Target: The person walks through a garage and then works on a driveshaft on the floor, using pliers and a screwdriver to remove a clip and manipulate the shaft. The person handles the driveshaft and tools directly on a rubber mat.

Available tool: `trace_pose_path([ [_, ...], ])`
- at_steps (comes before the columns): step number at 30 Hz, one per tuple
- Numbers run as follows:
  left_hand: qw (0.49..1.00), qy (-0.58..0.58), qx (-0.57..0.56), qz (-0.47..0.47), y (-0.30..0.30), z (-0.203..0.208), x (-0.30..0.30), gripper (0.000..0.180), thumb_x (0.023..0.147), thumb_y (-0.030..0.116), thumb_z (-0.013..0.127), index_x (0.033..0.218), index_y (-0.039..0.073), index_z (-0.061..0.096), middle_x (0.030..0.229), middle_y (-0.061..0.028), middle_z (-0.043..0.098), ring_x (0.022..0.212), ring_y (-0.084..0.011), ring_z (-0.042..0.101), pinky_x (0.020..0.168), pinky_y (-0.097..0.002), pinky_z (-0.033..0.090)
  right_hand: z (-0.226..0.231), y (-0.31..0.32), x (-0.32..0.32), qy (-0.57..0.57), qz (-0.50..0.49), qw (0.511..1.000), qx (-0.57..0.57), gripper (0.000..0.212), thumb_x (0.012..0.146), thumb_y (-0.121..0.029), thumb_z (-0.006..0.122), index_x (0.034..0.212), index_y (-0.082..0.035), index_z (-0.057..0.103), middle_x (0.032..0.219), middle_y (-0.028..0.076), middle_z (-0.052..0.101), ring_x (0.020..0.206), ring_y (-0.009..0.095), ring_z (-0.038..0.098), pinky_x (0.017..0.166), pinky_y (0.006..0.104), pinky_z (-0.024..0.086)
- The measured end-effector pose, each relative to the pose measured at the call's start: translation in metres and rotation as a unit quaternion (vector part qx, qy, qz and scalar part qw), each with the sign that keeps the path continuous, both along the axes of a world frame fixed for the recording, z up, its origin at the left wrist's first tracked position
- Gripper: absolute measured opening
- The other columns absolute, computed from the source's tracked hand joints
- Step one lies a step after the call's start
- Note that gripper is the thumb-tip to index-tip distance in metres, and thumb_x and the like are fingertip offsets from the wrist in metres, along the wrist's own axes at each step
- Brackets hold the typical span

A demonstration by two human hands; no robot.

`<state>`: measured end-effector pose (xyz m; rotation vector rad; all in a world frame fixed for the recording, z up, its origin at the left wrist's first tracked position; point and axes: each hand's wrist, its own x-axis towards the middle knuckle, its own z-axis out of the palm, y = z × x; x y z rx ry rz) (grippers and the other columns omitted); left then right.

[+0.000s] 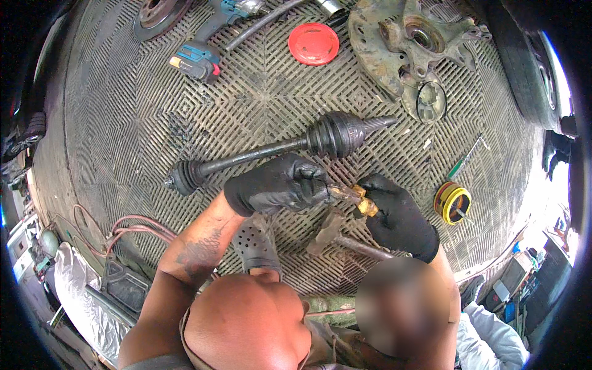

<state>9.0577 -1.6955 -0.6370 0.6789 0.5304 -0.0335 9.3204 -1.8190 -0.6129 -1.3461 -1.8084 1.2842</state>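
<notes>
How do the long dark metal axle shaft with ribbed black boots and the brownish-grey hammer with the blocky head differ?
Length: the axle shaft is much longer than the visible part of the hammer.
Shape: the shaft carries ribbed boots toward both ends; the hammer shows one blocky head.
Place: the shaft lies farther from the person than the hammer.
Shared: both lie unheld on the grated floor mat.

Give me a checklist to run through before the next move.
1. Black-gloved left grip on the greasy yellow-and-brown piece: ok.
2. Black-gloved right grip on that piece too: ok.
3. Firmness of the hold: cannot tell.
4. Black metal axle shaft with ribbed ends lying on the grey slatted mat: ok.
5. Mat near both grips free of tools: not ok; a worn brown hammer lies there.
</notes>
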Motion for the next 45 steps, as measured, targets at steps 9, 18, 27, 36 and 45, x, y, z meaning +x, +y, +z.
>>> trace_pose_path([
  [9,0.994,0.004,0.097,0.054,-0.004,0.009,0.003,0.029,0.093,0.028,0.078,0.106,0.002,0.076,0.078,0.0043,0.064,0.069,-0.0059,0.054,0.061,-0.0241,0.044,0.026,0.007,0.001,0.006,0.011,0.998,-0.065,0.024,0.074,-0.003,0.066,0.098,-0.003,0.064,0.098,0.02,0.062,0.087,0.043,0.063,0.076,0.0457,0.054],
  [18,0.984,-0.063,0.139,0.088,0.0,0.018,0.003,0.031,0.091,0.029,0.079,0.098,-0.001,0.077,0.087,-0.0066,0.076,0.077,-0.0125,0.067,0.069,-0.029,0.054,0.036,-0.004,-0.014,0.067,-0.032,0.989,-0.124,0.009,0.079,-0.007,0.065,0.087,-0.004,0.069,0.086,0.018,0.063,0.073,0.036,0.064,0.067,0.0407,0.052],
  [27,0.981,-0.065,0.163,0.085,-0.001,0.01,0.005,0.037,0.088,0.036,0.08,0.091,0.0,0.077,0.084,-0.0069,0.075,0.074,-0.0131,0.066,0.068,-0.03,0.054,0.025,-0.022,-0.032,0.226,-0.139,0.919,-0.291,0.012,0.086,-0.003,0.062,0.096,-0.002,0.071,0.078,0.003,0.068,0.067,0.008,0.06,0.062,0.0285,0.048],
  [36,0.992,-0.029,0.074,0.1,-0.003,0.005,0.002,0.04,0.089,0.039,0.081,0.099,0.001,0.074,0.086,-0.0027,0.071,0.074,-0.0094,0.061,0.067,-0.0248,0.05,0.017,-0.026,-0.057,0.36,-0.214,0.835,-0.358,0.012,0.09,-0.002,0.063,0.099,-0.001,0.071,0.08,0.0,0.067,0.068,0.007,0.059,0.061,0.0248,0.048],
  [45,0.979,-0.085,0.107,0.153,0.001,-0.003,0.004,0.023,0.094,0.023,0.076,0.103,0.002,0.075,0.096,0.002,0.069,0.079,-0.0027,0.056,0.066,-0.0198,0.044,0.02,-0.016,-0.075,0.414,-0.266,0.755,-0.432,0.009,0.082,-0.004,0.063,0.088,0.002,0.066,0.079,0.007,0.061,0.063,0.013,0.053,0.056,0.0273,0.043],
])
